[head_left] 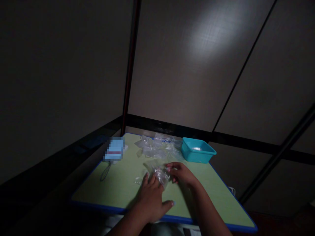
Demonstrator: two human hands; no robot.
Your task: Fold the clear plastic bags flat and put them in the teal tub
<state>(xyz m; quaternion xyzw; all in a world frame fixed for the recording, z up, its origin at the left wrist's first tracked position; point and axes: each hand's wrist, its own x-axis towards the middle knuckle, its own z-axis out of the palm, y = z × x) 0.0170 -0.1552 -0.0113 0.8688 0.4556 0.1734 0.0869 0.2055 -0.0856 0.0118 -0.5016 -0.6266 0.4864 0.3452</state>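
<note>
A clear plastic bag (161,175) lies crinkled on the light green table near its middle. My left hand (152,196) rests palm down with its fingers spread, the fingertips on the bag's near edge and the thumb out to the right. My right hand (180,173) pinches the right side of the bag between thumb and fingers. Whatever is inside the bag is too small and shiny to tell. A small scrap of clear plastic (138,180) lies just left of my left fingertips.
Several clear plastic bags (157,149) are heaped at the table's back. A turquoise bin (198,155) with something clear inside stands at the back right. On the left lies a blurred-out blue item (115,149) with a cord loop. Walls rise behind the blue-edged table (98,190).
</note>
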